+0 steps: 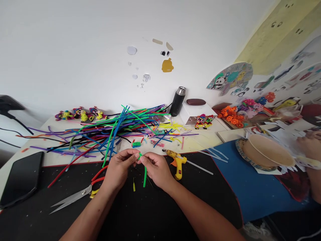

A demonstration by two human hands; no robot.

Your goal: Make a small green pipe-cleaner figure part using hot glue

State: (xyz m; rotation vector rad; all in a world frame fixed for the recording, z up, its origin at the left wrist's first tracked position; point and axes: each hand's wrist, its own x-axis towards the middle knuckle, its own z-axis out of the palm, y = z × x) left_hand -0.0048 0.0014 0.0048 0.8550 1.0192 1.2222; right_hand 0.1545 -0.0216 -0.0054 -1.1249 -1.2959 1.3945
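Observation:
A bright green pipe cleaner (144,177) is pinched between my two hands, its loose end hanging down over the black mat. My left hand (122,166) holds its top with thumb and forefinger. Close against it, my right hand (156,167) grips the same spot, fingers curled. The bent part between the fingertips is mostly hidden. Beside my left wrist lie scissors (85,191) with red and yellow handles, blades apart. A yellow glue gun (177,163) with a clear glue stick rests right of my right hand. A small yellow-green piece (134,185) lies below my hands.
Behind my hands spreads a large heap of coloured pipe cleaners (120,125). A black phone (22,177) lies at left. At the back stand a black flask (178,101), a white box (197,112) and small figures (204,121). Another person's hand (311,147) shows beside a bowl (271,150).

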